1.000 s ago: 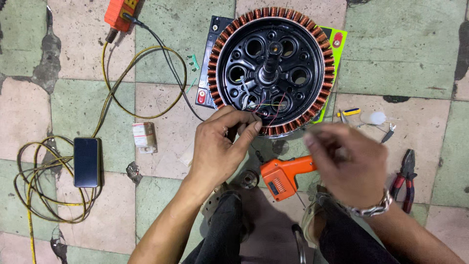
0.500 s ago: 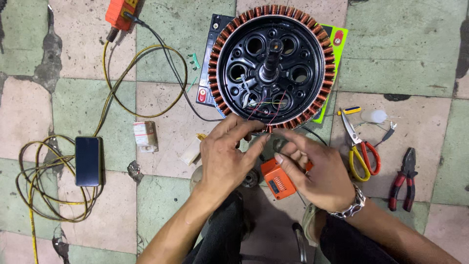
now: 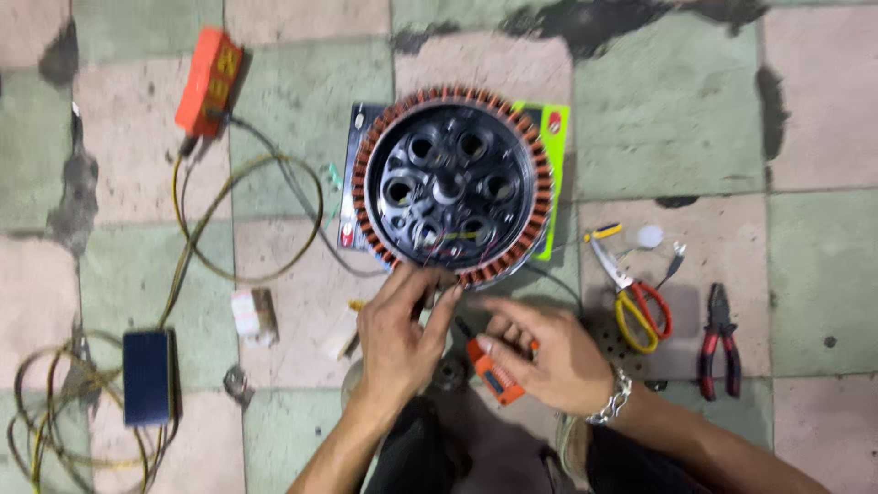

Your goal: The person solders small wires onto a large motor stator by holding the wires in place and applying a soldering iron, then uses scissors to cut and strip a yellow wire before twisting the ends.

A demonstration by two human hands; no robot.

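- My left hand (image 3: 395, 340) is up at the near rim of the stator (image 3: 452, 186), fingers pinched shut on thin wires (image 3: 437, 268) coming off the copper windings, I think. It's too blurry to count strands.
- The stator lies flat on the tiled floor (image 3: 805, 110), just ahead of both hands, sitting on a dark board (image 3: 352, 174) and a green card (image 3: 552, 128).
- My right hand (image 3: 547, 349) is lower and to the right, just beside the left one, fingers half curled over an orange tool (image 3: 494, 373). It touches the tool, but I can't tell if the grip is actually closed on it.
- The tool lies between my hands, right in front of my knees.
- To the right: scissors (image 3: 637, 302) with red and yellow handles, then red pliers (image 3: 719, 340) further out.
- To the left: an orange meter (image 3: 209, 80), looped yellow cable (image 3: 197, 229), and a dark phone (image 3: 146, 364).
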